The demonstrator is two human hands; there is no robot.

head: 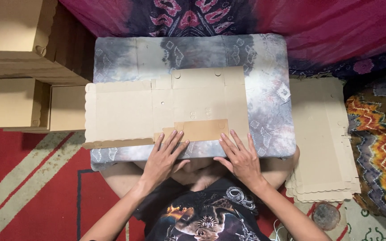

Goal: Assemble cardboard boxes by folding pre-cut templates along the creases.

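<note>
My left hand (165, 156) lies flat, fingers spread and gripping nothing, fingertips pressing the near edge of the flat brown die-cut cardboard sheet (166, 107). My right hand (241, 157) is likewise splayed, palm down beside the folded flap. The sheet rests across the grey tie-dye cushion (269, 107) over my lap, folded brown boxes (18, 67) to the left.

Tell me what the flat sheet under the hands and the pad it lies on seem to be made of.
Flat sheet: looks like plain brown cardboard, matte, with die-cut scalloped edges, punched holes and fold creases. Pad: seemingly a cushion in soft grey tie-dyed fabric; rounded corners suggest padding. Left hand and right hand press the sheet's near edge.
</note>
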